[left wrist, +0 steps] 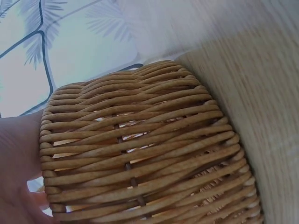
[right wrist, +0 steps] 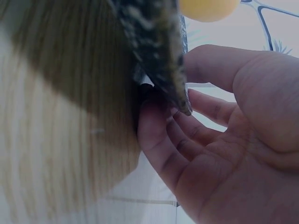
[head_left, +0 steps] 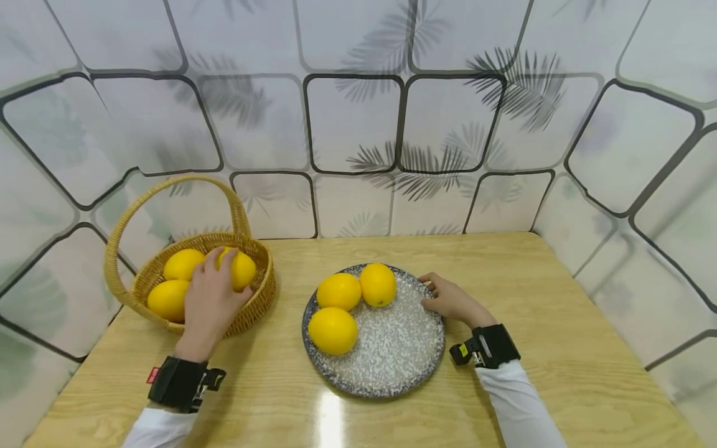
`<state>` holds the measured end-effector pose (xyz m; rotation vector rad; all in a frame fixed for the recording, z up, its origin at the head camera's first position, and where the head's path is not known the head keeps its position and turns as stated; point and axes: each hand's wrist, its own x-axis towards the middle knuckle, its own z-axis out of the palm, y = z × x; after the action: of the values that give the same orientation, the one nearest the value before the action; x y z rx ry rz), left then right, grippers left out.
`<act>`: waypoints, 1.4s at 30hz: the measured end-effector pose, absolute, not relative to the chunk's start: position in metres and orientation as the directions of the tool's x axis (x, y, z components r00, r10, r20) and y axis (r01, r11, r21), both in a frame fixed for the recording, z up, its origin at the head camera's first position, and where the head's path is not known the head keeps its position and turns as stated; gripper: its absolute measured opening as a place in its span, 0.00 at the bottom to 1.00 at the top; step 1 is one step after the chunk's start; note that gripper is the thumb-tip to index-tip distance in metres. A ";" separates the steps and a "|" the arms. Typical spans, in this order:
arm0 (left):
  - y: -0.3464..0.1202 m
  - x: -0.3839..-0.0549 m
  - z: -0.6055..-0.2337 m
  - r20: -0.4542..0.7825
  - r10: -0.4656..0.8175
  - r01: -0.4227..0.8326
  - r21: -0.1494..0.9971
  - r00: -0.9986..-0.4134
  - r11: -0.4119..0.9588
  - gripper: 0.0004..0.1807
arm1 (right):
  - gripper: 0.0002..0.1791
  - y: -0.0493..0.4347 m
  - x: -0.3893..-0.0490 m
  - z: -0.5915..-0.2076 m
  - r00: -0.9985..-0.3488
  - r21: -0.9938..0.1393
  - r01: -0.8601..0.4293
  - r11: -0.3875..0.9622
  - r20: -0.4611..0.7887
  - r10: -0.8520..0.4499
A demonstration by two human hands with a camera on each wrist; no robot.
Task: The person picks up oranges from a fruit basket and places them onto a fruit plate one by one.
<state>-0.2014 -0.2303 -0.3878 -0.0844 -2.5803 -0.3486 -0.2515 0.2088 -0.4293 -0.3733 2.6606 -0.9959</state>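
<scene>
Lemon (head_left: 244, 271) lay inside the basket (head_left: 259, 310), gripped by our left hand (head_left: 211, 300), while our right hand (head_left: 452, 302) pinched the plate (head_left: 392, 348) rim: a picking step, we judged, next needing a clear lift.

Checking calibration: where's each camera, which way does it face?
Head: head-worn, facing forward and down at tan wicker basket and round speckled grey plate; left hand, right hand, white sleeves show.
Left wrist: worn there, facing basket's side; part of left hand shows.
Right wrist: worn there, facing plate's edge; right hand shows.
Shared: head and left wrist both show the basket.
</scene>
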 end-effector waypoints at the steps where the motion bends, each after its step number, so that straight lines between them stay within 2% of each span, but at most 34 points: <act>1: -0.230 -0.200 -0.388 0.522 -0.008 0.131 0.229 -0.853 0.965 0.42 | 0.30 0.209 -0.251 -0.430 -0.929 -0.667 -0.144 0.731 -0.164 -0.333; 16: -0.221 -0.185 -0.372 0.554 -0.029 0.161 0.291 -0.832 0.943 0.43 | 0.30 0.208 -0.252 -0.432 -0.931 -0.660 -0.130 0.740 -0.177 -0.321; 23: -0.191 -0.175 -0.351 0.614 0.014 0.232 0.277 -0.789 0.933 0.39 | 0.30 0.209 -0.253 -0.432 -0.931 -0.663 -0.118 0.739 -0.184 -0.314; 29: -0.166 -0.169 -0.345 0.630 0.085 0.321 0.271 -0.772 0.907 0.40 | 0.31 0.209 -0.251 -0.431 -0.931 -0.672 -0.114 0.732 -0.184 -0.314; 35: -0.139 -0.162 -0.347 0.604 0.168 0.390 0.257 -0.779 0.884 0.40 | 0.31 0.207 -0.251 -0.430 -0.931 -0.673 -0.104 0.733 -0.192 -0.310; 42: -0.112 -0.158 -0.358 0.528 0.237 0.425 0.268 -0.816 0.864 0.42 | 0.30 0.207 -0.251 -0.430 -0.934 -0.665 -0.100 0.740 -0.195 -0.301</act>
<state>-0.1578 -0.1117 -0.3580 -0.4841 -2.5465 -0.5195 -0.2507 0.2074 -0.4300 -0.3126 2.6524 -0.9894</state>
